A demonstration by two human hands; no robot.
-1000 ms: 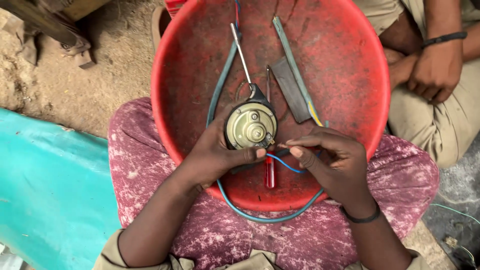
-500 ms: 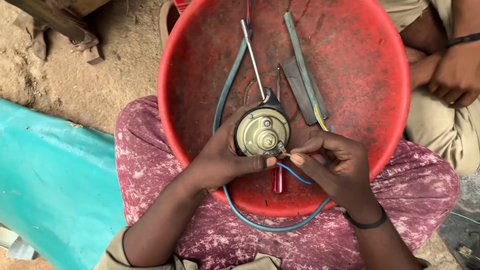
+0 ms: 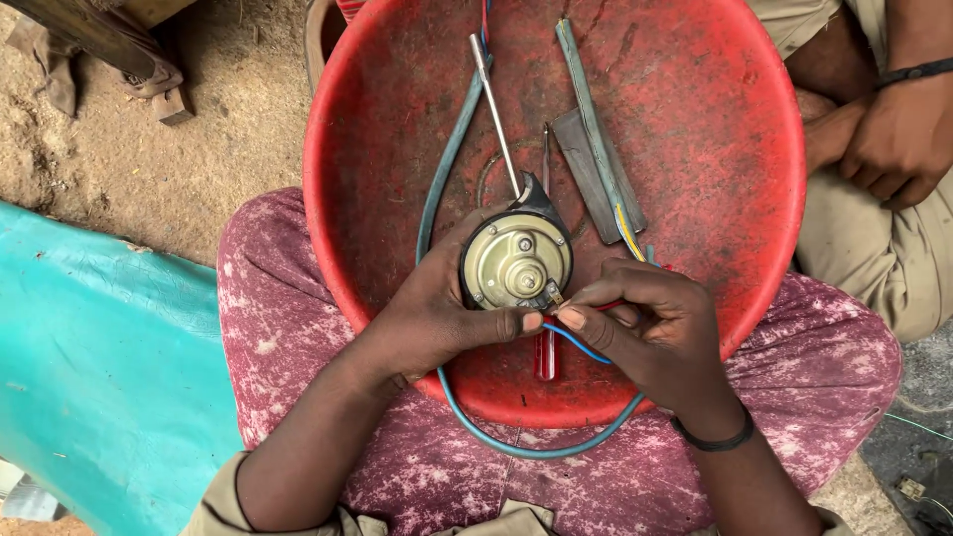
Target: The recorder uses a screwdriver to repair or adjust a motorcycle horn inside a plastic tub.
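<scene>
A round brass-coloured horn (image 3: pixel 516 260) with a black rim rests in a red plastic basin (image 3: pixel 397 89) on my lap. My left hand (image 3: pixel 437 320) cups the horn from below, thumb pressed along its lower edge. My right hand (image 3: pixel 650 333) pinches a thin blue wire (image 3: pixel 581 347) at the small terminal on the horn's lower right. Under the hands lies a red-handled screwdriver (image 3: pixel 545 357). A teal cable (image 3: pixel 447 159) loops out over the basin's front rim.
A long metal rod (image 3: pixel 493 99) and grey flat strips (image 3: pixel 596 149) lie in the basin behind the horn. Another person's hands (image 3: pixel 893 139) rest at the right. A teal sheet (image 3: pixel 99 377) covers the ground at left; wood (image 3: pixel 89 40) lies at top left.
The view has shifted slightly, so the basin sits a little further right. My hands stay on the horn, fingers working the blue wire at the terminal.
</scene>
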